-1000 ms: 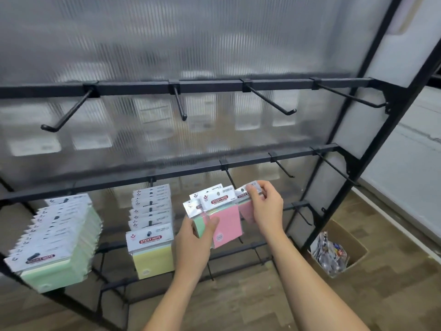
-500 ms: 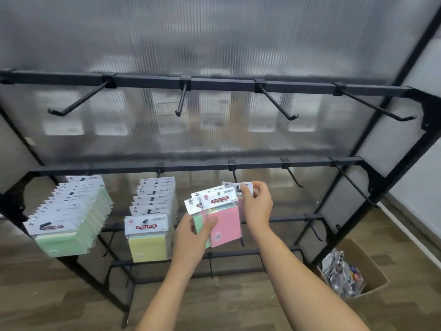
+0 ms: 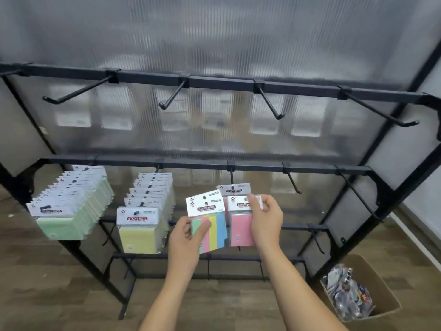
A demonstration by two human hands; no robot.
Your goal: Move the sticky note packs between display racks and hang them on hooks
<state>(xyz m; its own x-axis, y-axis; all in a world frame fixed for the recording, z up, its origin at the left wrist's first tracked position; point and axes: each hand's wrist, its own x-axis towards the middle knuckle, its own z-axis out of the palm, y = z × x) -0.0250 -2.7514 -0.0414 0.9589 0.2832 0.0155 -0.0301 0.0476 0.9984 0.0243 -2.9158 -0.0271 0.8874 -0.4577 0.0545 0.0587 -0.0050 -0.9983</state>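
- Head view, writing: red "STICKY NOTE" band legible on the white header card of the multicolour pack [image 3: 208,222], of the pink pack [image 3: 241,223], of the hung pack [image 3: 233,189] behind it, and of the front packs of the yellow stack [image 3: 140,229] and green stack [image 3: 71,209]; smaller print too blurred to read.
- Multicolour pack: striped green, pink, yellow, blue; pinched at lower left corner by left hand [image 3: 187,242], thumb across the front over the green strip, remaining fingers behind; header card above the fingertips, tilted slightly.
- Pink pack: gripped at the upper right corner of its header by right hand [image 3: 267,219], fingers curled over the front edge; pad hanging below and left of those fingers, just beside the multicolour pack, overlapped by its blue edge.
- Hung pack: on middle-rail hook [image 3: 231,174], directly above the right fingertips; contact with the pink pack not discernible.
- Pose: both forearms raised from the lower edge, converging toward the middle rail [image 3: 257,166] of the black rack.
- Surroundings: bare hooks on upper rail [image 3: 214,82]; cardboard box [image 3: 379,292] of wrappers on wood floor, lower right.
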